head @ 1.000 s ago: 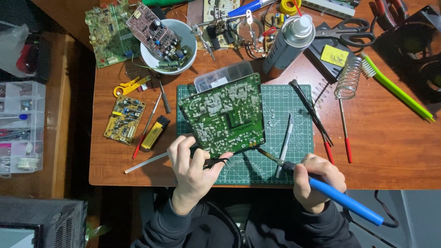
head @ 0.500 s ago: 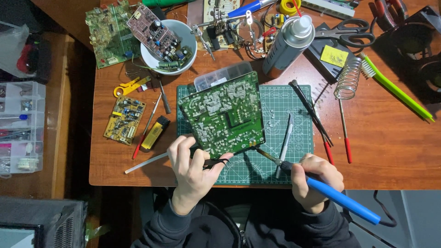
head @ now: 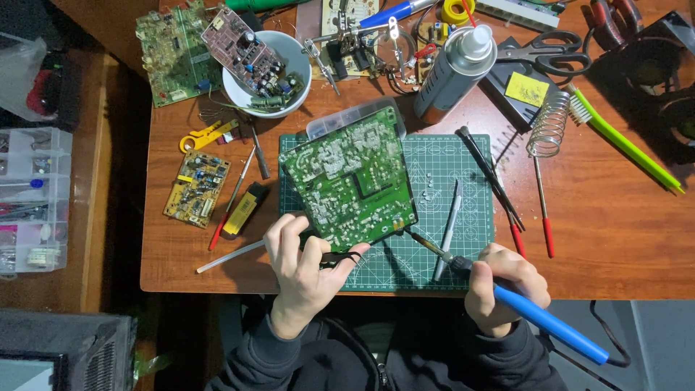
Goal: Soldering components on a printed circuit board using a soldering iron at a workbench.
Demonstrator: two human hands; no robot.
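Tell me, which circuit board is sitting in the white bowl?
The small reddish-brown board leaning in the white bowl. The other boards are green or yellow and rest on the table or cutting mat.

Wooden desk (head: 622, 239), dim grey floor (head: 659, 326) below.

Grey spray can (head: 455, 73) with white cap standing well beyond the right hand's fingers (head: 507, 259), yellow square label (head: 526, 90) lying just right of it
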